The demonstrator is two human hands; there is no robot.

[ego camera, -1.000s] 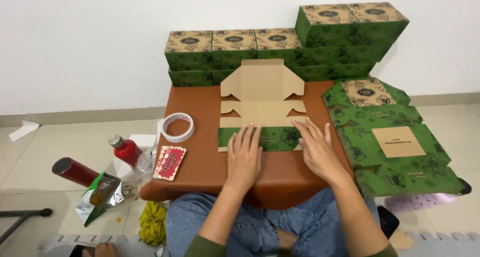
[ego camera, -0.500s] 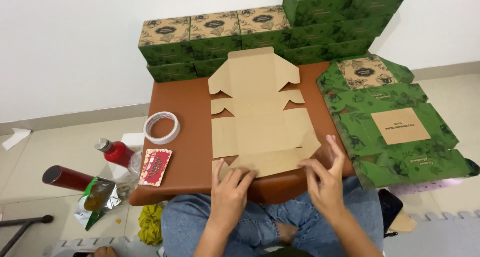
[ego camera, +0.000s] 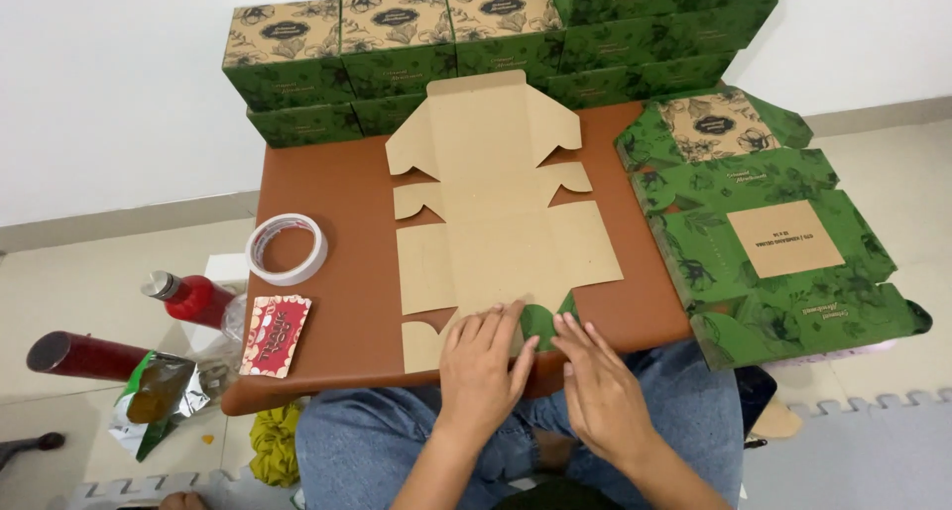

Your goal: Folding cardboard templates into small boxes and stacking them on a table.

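I see a flat, unfolded cardboard box blank [ego camera: 501, 223] lying brown side up along the middle of the brown tabletop [ego camera: 337, 188], its far flap near the stacked boxes and its near end at the front edge. At that near end a small flap is turned over, showing its green printed side [ego camera: 540, 324].

My left hand [ego camera: 483, 366] lies palm down on the near end of the blank, fingers spread and flat against the cardboard, holding nothing. My right hand [ego camera: 595, 391] sits just beside it, fingers stretched forward and slightly apart, their tips touching the green flap and the front edge of the tabletop; it grips nothing that I can make out.

To the right of the blank, a pile of flat green printed blanks [ego camera: 773, 242] overhangs the right side of the tabletop. Along the far edge, against the white wall, stands a row of assembled green boxes [ego camera: 397, 49] with tan floral lids, stacked two high and higher on the right.

On the left part of the tabletop lies a roll of tape [ego camera: 287, 248], and nearer the front corner a small red card [ego camera: 275, 335]. Below on the floor, a red bottle [ego camera: 188, 297] stands beside a dark red cylinder [ego camera: 84, 355] and a foil pouch [ego camera: 154, 401]. My jeans-clad knees [ego camera: 357, 441] show under the front edge.
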